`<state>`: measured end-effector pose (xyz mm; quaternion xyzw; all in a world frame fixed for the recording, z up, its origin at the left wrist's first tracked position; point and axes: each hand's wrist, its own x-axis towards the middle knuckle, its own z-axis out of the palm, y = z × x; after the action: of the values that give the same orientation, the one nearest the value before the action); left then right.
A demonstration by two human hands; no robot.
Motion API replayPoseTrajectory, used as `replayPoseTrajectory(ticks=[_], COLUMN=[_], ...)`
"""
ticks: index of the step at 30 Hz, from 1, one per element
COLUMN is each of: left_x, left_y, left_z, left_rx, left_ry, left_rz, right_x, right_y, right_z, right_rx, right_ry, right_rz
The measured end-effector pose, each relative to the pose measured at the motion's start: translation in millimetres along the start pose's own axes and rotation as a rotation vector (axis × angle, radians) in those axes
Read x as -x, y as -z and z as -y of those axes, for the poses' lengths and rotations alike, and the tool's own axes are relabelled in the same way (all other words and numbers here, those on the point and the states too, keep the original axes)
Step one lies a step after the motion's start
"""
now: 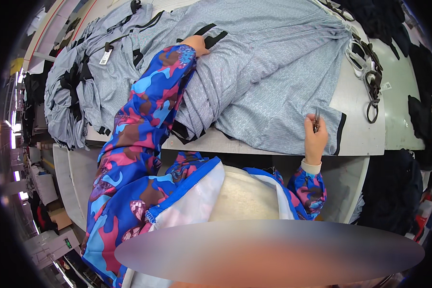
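Observation:
My left hand (196, 44) reaches to the far side of the table, its fingers curled onto a grey knit garment (269, 91) beside black trim strips (215, 39). In my right hand (315, 141) is a small pair of metal thread snips (317, 118), points upward, held in closed fingers. That hand rests over the garment's near right corner, close to a black-edged hem (340, 134). The cloth spreads wide and is bunched into folds between my two hands. The fingertips of my left hand are partly hidden by the hand itself.
More grey garments with black trim (69, 91) are heaped at the left, one with a white tag (106, 56). Black cords or straps (372, 91) lie on the white table (362, 137) at right. Dark clothing (393, 185) hangs or piles beyond the right edge.

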<state>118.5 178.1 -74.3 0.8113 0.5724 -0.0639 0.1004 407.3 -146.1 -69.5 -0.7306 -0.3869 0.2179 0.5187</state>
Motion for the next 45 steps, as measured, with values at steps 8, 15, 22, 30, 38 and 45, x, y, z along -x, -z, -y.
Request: replayPoseTrajectory(ticks=[8, 15, 22, 30, 38, 45], left_x=[53.7, 174.8, 184.1, 139.4, 123.0, 119.0], left_y=[46.3, 3.6, -52.0, -55.5, -40.3, -28.0], left_z=[-66.0, -197.7, -204.6, -195.0, -199.6, -217.1], left_rx=[0.493, 0.909, 0.793, 1.387, 1.166, 0.887], left_ry=[-0.418, -0.923, -0.699, -0.257, -0.261, -0.885], left_rz=[-0.214, 0.036, -0.33, 0.432, 0.327, 0.393], right_x=[4.4, 7.6, 25.1, 22.5, 14.6, 11.8], right_y=[-2.0, -28.1, -11.2, -1.1, -1.2, -1.4], right_z=[-11.7, 30.7, -0.1, -7.9, -10.1, -7.6], right_rx=[-0.21, -0.701, -0.678, -0.599, -0.733, -0.674], right_ry=[-0.044, -0.289, -0.423, -0.49, -0.507, -0.456], right_rz=[0.03, 0.188, -0.024, 0.022, 0.031, 0.135])
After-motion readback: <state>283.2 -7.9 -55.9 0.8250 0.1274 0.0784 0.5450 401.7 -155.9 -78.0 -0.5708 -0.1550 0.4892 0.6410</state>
